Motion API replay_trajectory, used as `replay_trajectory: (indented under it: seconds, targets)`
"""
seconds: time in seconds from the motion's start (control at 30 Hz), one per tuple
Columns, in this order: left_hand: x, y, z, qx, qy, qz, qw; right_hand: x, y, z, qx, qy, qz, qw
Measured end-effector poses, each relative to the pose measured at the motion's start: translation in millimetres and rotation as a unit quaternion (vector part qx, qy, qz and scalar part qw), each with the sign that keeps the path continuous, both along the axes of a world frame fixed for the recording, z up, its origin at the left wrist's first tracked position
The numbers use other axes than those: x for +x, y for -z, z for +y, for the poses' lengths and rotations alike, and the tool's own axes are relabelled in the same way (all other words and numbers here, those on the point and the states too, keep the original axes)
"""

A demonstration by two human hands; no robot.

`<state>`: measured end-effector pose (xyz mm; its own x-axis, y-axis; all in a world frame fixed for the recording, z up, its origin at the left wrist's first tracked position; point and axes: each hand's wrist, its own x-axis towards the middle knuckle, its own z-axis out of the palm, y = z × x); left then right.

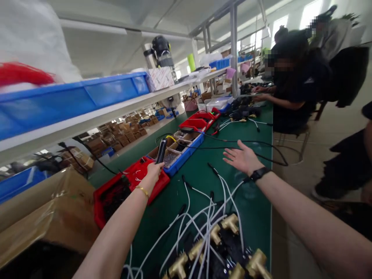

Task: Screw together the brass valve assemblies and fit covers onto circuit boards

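Observation:
My left hand (154, 173) is closed around a black bar-shaped handheld tool (162, 151), which points up over the blue parts tray; its exact kind is not clear. To the right, above the green bench, my right hand (242, 157) is open, palm up, with nothing in it. Nearer to me lie several brass fittings (231, 223) on black bodies. White cables (207, 228) with black connectors run from them across the bench. Beside my left wrist sits a red bin (100, 209) of dark parts.
A divided blue tray (186, 155) holds small metal parts. Red bins (194, 124) stand behind it. A black cord (261, 142) loops past the bench edge. A cardboard box (55, 217) is at left, under a shelf (122, 104). A co-worker (296, 81) sits at far right.

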<state>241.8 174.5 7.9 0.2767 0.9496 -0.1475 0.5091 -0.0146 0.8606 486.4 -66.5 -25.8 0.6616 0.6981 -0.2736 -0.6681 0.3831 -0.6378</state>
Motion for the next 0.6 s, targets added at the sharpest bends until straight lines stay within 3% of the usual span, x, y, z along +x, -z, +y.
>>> replay_trajectory:
  seconds: [0.13, 0.33, 0.47, 0.53, 0.6]
  targets:
    - [39, 12.8, 35, 0.069, 0.013, 0.019, 0.997, -10, 20.1, -13, -0.078, 0.012, -0.091, 0.993]
    - [51, 22.8, 54, 0.210, 0.092, 0.097, 0.969, -57, 71.8, -76, -0.173, 0.009, -0.261, 0.950]
    - [30, 12.9, 25, 0.303, 0.174, 0.118, 0.929, -95, 89.8, -119, -0.253, -0.003, -0.388, 0.887]
    - [-1, 2.5, -4, 0.338, 0.211, 0.118, 0.910, -113, 93.6, -141, -0.264, -0.006, -0.469, 0.843]
    - [-49, -8.3, -40, 0.369, 0.252, 0.122, 0.886, -131, 97.0, -162, -0.258, -0.002, -0.553, 0.792]
